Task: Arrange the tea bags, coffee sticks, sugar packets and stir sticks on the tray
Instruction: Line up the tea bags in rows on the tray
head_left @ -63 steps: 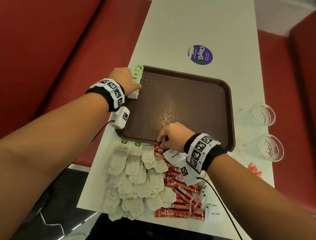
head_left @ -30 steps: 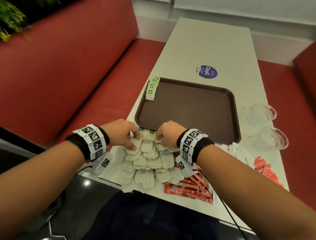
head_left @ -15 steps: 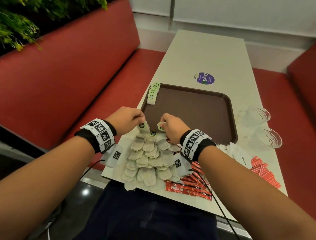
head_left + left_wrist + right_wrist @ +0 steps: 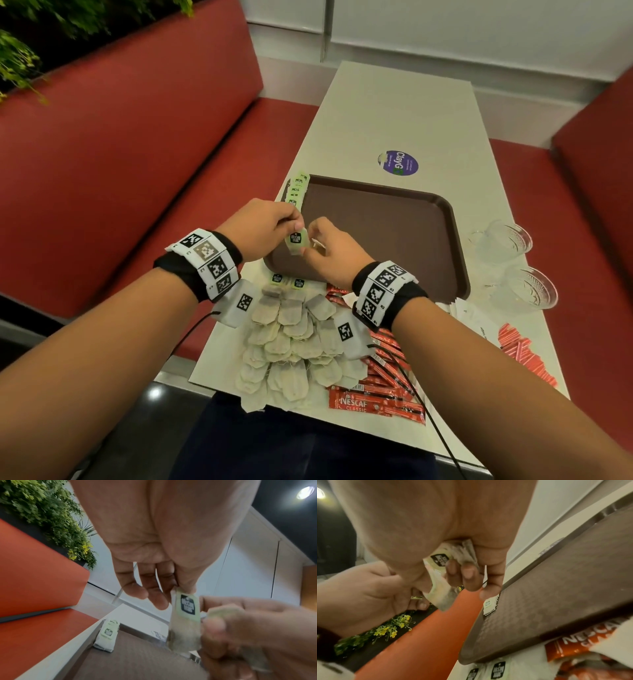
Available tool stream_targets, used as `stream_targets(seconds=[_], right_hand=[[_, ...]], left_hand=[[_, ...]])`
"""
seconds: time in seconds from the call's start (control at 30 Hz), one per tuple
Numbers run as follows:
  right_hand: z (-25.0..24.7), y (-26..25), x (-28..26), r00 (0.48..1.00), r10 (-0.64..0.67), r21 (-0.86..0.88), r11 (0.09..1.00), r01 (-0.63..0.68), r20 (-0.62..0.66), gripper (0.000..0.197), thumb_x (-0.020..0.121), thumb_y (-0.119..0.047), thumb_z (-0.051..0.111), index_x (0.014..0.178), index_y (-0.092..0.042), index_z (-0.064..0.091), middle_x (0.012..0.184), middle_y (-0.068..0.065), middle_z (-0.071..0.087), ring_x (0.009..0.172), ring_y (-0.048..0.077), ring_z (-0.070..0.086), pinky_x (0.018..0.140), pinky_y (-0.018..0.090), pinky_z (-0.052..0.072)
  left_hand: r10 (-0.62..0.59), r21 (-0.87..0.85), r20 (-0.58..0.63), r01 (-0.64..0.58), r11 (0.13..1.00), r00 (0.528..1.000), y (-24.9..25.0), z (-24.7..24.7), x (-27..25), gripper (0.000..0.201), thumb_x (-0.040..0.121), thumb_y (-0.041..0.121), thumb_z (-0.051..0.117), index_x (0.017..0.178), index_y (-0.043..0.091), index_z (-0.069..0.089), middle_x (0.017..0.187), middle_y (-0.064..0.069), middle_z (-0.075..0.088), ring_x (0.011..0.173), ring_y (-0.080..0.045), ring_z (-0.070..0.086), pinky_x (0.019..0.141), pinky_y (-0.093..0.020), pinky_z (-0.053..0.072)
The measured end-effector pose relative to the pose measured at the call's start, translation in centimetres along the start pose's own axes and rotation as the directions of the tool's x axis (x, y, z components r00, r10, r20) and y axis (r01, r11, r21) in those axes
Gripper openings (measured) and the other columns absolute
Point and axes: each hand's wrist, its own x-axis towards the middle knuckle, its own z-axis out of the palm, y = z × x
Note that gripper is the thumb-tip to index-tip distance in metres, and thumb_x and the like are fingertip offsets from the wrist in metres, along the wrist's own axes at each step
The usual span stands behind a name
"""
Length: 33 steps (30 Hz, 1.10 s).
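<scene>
1. While raised over the near left corner of the tray (image 4: 428, 240), meeting thumb to thumb: left hand (image 4: 263, 229) and right hand (image 4: 334, 250), both forearms reaching forward from the near edge of the table (image 4: 404, 113), each wrist banded with black-and-white markers.
2. Left hand: thumb and forefinger closed in a pinch on the top of one tea bag (image 4: 295, 240), at its green tag; other fingers (image 4: 137, 592) loosely curled, touching nothing.
3. Right hand: fingers curled round a second tea bag (image 4: 452, 557) tucked against the palm, with thumb and fingertips also pinching the lower part of the hanging bag.
4. Counted: two tea bags in the hands; a short row of tea bags (image 4: 295, 192) leaning along the tray's far left rim, about five tags showing, exact number hard to tell; two more green tags (image 4: 287, 281) lying flat just outside the near rim.
5. Too many to count: a heap of loose tea bags (image 4: 291, 342) on the table under the wrists, a pile of red coffee sticks (image 4: 376, 397) to its right, a scatter of thin red sticks (image 4: 520, 356) at the far right, and some white packets (image 4: 472, 315) just off the tray's near right corner.
6. Two clear glass cups (image 4: 513, 260) right of the tray; one purple round sticker (image 4: 399, 162) beyond it.
7. Held tea bag hanging upright between both hands, above the tray floor, not touching it.
</scene>
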Motion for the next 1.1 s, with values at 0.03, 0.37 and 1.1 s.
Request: stream_targets(seconds=[0.03, 0.37, 1.1], right_hand=[[0.2, 0.3, 0.4, 1.000, -0.006, -0.030, 1.000, 0.006, -0.005, 0.012, 0.098, -0.027, 0.054, 0.102, -0.017, 0.050, 0.084, 0.000, 0.061, 0.068, 0.014, 0.053, 0.061, 0.031, 0.039], [0.1, 1.7, 3.9, 0.995, 0.054, 0.039, 0.998, -0.050, -0.088, 0.013, 0.103, -0.027, 0.049, 0.108, -0.016, 0.054, 0.083, -0.008, 0.059, 0.069, 0.007, 0.054, 0.055, 0.021, 0.036], [-1.4, 6.8, 5.7, 0.987, 0.154, 0.087, 0.985, -0.150, -0.035, 0.008, 0.098, -0.028, 0.058, 0.098, -0.020, 0.058, 0.088, -0.002, 0.067, 0.080, 0.016, 0.062, 0.073, 0.034, 0.051]], left_hand=[[0.015, -0.024, -0.010, -0.016, 1.000, 1.000, 0.0, -0.1, 0.4, 0.014, 0.099, 0.027, 0.058, 0.097, 0.020, 0.070, 0.068, 0.020, 0.055, 0.062, 0.014, 0.051, 0.055, -0.006, 0.034], [-0.097, -0.270, -0.058, 0.078, 0.960, 0.994, -4.4, 1.6, 3.7, 0.010, 0.085, 0.034, 0.077, 0.092, 0.028, 0.075, 0.080, 0.007, 0.072, 0.076, -0.014, 0.065, 0.075, -0.031, 0.054], [-0.394, 0.096, 0.096, 0.385, 0.918, 0.914, -10.0, 4.6, 13.9, 0.031, 0.067, 0.038, 0.089, 0.086, 0.025, 0.067, 0.087, 0.005, 0.067, 0.086, -0.017, 0.065, 0.079, -0.033, 0.054]])
